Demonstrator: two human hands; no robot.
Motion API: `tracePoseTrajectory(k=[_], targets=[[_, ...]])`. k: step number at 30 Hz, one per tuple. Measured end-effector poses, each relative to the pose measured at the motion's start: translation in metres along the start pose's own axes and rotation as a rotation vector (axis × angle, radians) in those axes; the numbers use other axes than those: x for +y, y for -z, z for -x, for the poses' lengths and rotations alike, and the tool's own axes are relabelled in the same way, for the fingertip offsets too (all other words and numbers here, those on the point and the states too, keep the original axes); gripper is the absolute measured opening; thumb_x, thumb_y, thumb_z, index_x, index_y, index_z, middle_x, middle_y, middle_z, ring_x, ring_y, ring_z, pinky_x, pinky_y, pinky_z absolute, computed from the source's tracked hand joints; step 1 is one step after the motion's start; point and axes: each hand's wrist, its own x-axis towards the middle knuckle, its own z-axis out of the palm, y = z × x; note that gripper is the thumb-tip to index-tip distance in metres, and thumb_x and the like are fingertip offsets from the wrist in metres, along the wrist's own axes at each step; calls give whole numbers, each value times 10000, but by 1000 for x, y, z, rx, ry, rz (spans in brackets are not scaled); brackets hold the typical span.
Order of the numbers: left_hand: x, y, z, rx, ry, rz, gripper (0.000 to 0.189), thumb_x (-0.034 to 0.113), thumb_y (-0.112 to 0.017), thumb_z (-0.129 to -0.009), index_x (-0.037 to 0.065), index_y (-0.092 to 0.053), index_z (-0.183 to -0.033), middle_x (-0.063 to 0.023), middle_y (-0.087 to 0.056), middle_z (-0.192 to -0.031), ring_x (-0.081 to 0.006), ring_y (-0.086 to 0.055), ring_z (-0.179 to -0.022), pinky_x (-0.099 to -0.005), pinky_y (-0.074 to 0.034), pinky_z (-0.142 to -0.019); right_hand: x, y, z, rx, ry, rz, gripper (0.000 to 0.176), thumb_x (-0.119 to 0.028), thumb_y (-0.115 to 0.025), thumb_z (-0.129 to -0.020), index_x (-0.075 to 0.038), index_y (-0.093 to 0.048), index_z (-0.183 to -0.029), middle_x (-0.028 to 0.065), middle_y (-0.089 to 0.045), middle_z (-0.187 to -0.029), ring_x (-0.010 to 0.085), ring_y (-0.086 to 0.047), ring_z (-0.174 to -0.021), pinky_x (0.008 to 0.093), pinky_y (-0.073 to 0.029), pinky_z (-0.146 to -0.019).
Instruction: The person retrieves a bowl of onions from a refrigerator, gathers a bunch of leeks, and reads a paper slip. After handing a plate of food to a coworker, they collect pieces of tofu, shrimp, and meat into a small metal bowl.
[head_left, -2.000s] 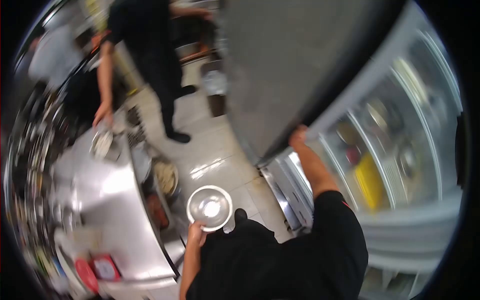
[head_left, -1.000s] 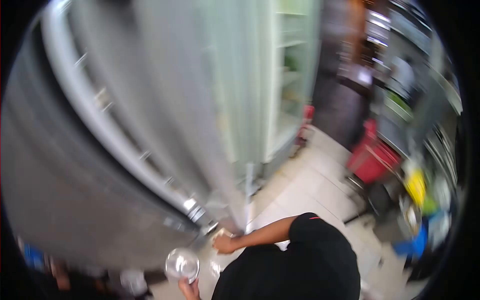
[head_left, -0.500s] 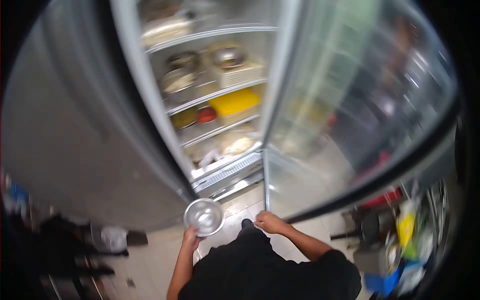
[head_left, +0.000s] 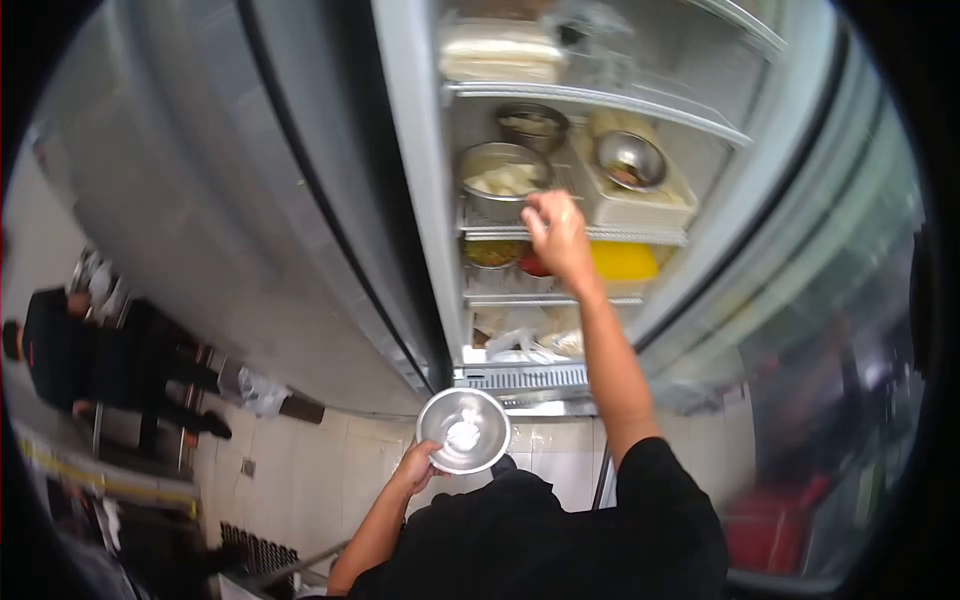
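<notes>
An empty steel bowl (head_left: 464,430) is held by its rim in my left hand (head_left: 418,466), low in front of the fridge. My right hand (head_left: 556,222) reaches up to the middle shelf, its fingers curled at the edge of a metal pot (head_left: 500,198) with pale pieces inside. Whether those fingers grip the rim cannot be made out. Behind that pot stands a second, darker pot (head_left: 533,125). To the right, a small steel bowl (head_left: 630,161) sits on stacked pale trays (head_left: 640,208).
Below are a yellow lid (head_left: 622,262), a container of red food (head_left: 533,265) and plastic bags (head_left: 520,346). White packs (head_left: 500,52) lie on the upper shelf. The glass door stands open at right. Another person (head_left: 60,345) is at far left.
My right hand has left the door's edge and moved up into the fridge, at the pot. My left hand still holds the bowl. The view has turned, and the fridge looks nearer.
</notes>
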Motion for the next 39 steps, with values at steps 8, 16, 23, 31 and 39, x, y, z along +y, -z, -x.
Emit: tracePoseTrajectory(k=[8,16,23,31,39], targets=[[46,-75,-15,22,-275,-57,375,284,-480,-837,-19,-580,-1032,-126,-645,-864,-197,-649,-717,-342,-531,-506,71,-77,-120,-1014,-167,283,572,-337,-660,-732,-26,-540,-1198,208,-517,-1241,324,-484,-1171,405,-408,-966],[71,-105,-14,176,-383,127,854,177,-465,-695,87,20,-1392,-216,-608,-894,-274,-635,-562,-405,-549,-459,177,-147,-124,-927,166,514,524,-297,-618,-806,18,-507,-1209,220,-567,-1146,314,-547,-1083,392,-439,-917],[61,-93,12,174,-432,308,819,132,-450,-664,62,-13,-1353,-309,-360,-1255,-451,-617,-820,-541,-565,-591,136,-130,-136,-910,118,538,516,-343,-544,-847,-9,-497,-1238,205,-549,-1191,319,-506,-1139,396,-403,-954],[43,-46,-32,-72,-555,-28,363,184,-507,-858,-77,-504,-1111,-177,-567,-1017,-319,-604,-928,-465,-583,-638,94,-85,-131,-793,-132,298,519,-395,-460,-894,-40,-486,-1272,188,-529,-1244,325,-461,-1203,401,-361,-996],[103,-103,-14,1,-294,121,533,395,-368,-961,8,-321,-1324,-165,-520,-1220,-301,-588,-1037,-489,-540,-784,-5,49,-30,-698,-557,-661,213,-186,-645,-822,-18,-654,-954,14,-640,-780,76,-566,-708,237,-461,-617]])
